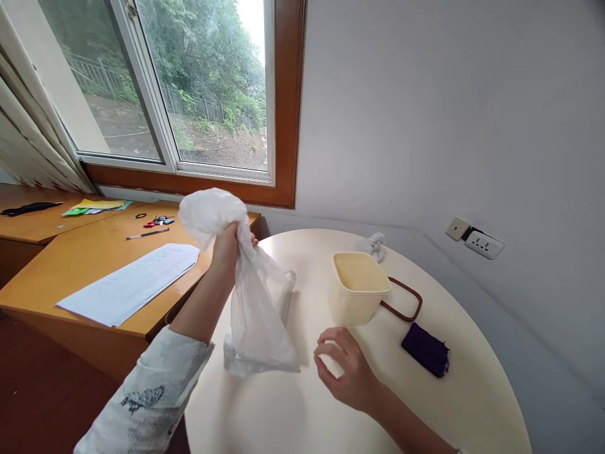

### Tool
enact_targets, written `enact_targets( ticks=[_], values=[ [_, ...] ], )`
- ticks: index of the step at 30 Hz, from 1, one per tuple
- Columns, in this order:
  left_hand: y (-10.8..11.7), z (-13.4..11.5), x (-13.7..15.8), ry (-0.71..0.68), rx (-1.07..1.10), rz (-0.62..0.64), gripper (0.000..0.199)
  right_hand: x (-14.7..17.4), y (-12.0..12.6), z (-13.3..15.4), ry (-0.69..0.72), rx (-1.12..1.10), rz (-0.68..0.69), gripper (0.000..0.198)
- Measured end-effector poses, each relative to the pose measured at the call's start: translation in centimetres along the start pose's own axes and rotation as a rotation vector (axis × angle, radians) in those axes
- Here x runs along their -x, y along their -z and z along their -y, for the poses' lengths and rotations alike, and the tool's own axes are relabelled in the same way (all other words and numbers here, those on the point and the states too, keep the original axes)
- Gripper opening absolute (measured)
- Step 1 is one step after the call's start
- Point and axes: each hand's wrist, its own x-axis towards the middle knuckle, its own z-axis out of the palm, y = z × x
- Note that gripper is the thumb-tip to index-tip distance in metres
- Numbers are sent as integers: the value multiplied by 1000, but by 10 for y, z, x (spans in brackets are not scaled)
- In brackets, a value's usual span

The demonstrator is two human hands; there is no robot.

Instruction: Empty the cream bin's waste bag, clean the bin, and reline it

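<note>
A white plastic bag (259, 328) is gripped round its gathered middle by my left hand (229, 249). The bag's top puffs out above the fist, and its lower part hangs down over the round table. My right hand (345, 369) is apart from the bag, just in front of a cream plastic bin (362, 302). Its fingers curl with a gap between thumb and fingertips, and nothing shows in them. Behind the bin lies a knotted plastic bag (375, 244). A brown rounded frame (416, 302) lies beside the bin, with a folded purple cloth (426, 350) nearer to me.
The round cream table (472, 403) stands against a wall with a power socket (484, 244). To the left is a wooden desk (89, 265) bearing papers (132, 284), a pen (147, 234), keys (161, 221) and coloured sheets (97, 205). A window is above it.
</note>
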Motion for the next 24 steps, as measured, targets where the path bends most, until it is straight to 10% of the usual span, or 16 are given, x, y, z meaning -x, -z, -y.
enact_targets(
  ticks=[8,12,16,24],
  values=[
    [-21,38,67,144,-668,506,7,-74,7,18,-463,-538,-208,80],
    [-19,42,85,175,-822,801,7,-91,12,19,-566,-810,-177,61],
    [-11,49,89,239,-1086,791,21,-95,12,7,-781,-860,-285,43],
    [8,59,92,316,-1106,1005,17,-102,43,-17,-711,-997,-593,26]
  ],
)
